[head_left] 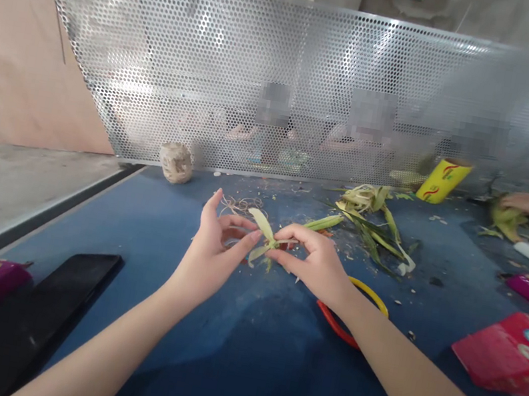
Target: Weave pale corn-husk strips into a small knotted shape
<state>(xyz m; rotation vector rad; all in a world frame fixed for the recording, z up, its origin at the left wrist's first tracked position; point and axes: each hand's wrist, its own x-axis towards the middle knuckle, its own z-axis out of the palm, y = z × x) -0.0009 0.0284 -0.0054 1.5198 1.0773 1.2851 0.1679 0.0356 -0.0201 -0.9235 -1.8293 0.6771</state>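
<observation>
A small corn-husk piece (267, 240) with pale strips spreading like petals is held above the blue table. My right hand (317, 261) pinches it at its gathered middle between thumb and fingers. At its left side, my left hand (219, 244) brings thumb and a fingertip together on the edge of the husk, with one finger raised. The exact contact is partly hidden by the fingers. Tangled thin string (245, 206) lies just behind the left hand. A heap of corn husks (365, 205) lies beyond my right hand; a yellow-and-red ring (373, 294) is under my right forearm.
A perforated metal screen (213, 81) borders the table's back. A beige roll (176, 163) and yellow tube (443, 182) stand near it. A black tray-like object (59, 299) and purple tool (1, 282) lie left; a red package (512, 354) right. Another person's hand (527, 203) holds husks far right.
</observation>
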